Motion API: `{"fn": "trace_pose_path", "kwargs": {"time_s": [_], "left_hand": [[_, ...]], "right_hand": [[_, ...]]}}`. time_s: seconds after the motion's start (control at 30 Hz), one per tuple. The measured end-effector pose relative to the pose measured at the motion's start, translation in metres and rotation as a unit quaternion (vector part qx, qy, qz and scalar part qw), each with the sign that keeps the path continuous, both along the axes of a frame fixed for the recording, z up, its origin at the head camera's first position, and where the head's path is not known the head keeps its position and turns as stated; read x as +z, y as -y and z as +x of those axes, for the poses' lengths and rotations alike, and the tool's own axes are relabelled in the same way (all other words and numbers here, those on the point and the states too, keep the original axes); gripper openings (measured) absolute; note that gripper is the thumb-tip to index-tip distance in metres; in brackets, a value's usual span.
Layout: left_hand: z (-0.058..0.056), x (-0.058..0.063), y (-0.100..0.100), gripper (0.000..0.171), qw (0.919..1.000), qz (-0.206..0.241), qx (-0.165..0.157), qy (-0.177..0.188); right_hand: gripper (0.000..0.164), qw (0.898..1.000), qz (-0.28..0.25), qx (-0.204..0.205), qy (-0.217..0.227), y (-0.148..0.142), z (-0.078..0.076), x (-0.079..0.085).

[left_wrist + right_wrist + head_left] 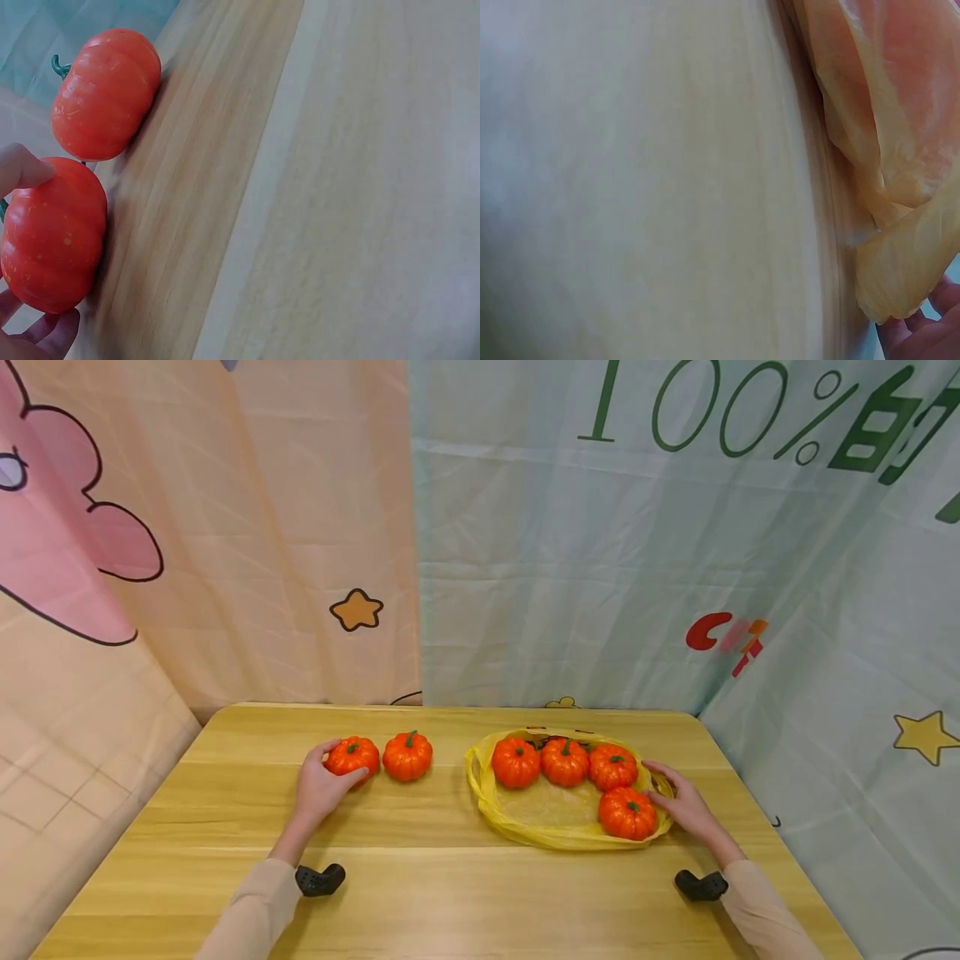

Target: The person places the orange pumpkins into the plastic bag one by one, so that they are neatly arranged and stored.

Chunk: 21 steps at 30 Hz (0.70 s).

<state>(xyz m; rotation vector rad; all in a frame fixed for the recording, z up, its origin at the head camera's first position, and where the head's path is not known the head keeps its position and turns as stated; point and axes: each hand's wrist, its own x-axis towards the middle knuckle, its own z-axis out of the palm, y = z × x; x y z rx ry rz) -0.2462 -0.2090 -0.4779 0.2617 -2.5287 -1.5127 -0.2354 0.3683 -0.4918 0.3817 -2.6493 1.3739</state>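
Note:
My left hand (321,787) grips a small orange pumpkin (351,755) on the left of the table, with the thumb on its near right side and the fingers behind it. In the left wrist view the thumb lies over the top of that pumpkin (54,236). A second pumpkin (407,756) sits just to its right. My right hand (686,806) holds the right edge of a yellow plastic bag (517,829), spread with its mouth open. Several more pumpkins (565,762) lie inside the bag. In the right wrist view, fingers (922,334) are at the gathered bag edge (900,270).
The wooden table (420,893) stands against printed curtains (555,568) at the back and right. A black wrist mount (320,880) sits on the left forearm, another mount (701,886) on the right.

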Motion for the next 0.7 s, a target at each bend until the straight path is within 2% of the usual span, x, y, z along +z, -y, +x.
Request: {"fn": "trace_pose_path", "kwargs": {"time_s": [0.3,0.53,0.7], "left_hand": [[0.01,0.001,-0.004,0.073,0.9999,0.001,0.013,0.009],[0.015,0.001,-0.006,0.071,0.9991,0.029,0.03,0.011],[0.02,0.005,-0.008,0.07,0.9988,0.029,0.04,0.006]], "right_hand": [[0.05,1.0,0.001,-0.006,0.008,0.0,0.0,0.001],[0.051,1.0,0.014,-0.009,0.019,0.001,-0.001,0.001],[0.052,0.999,0.017,-0.01,0.026,0.001,-0.001,0.003]]}}
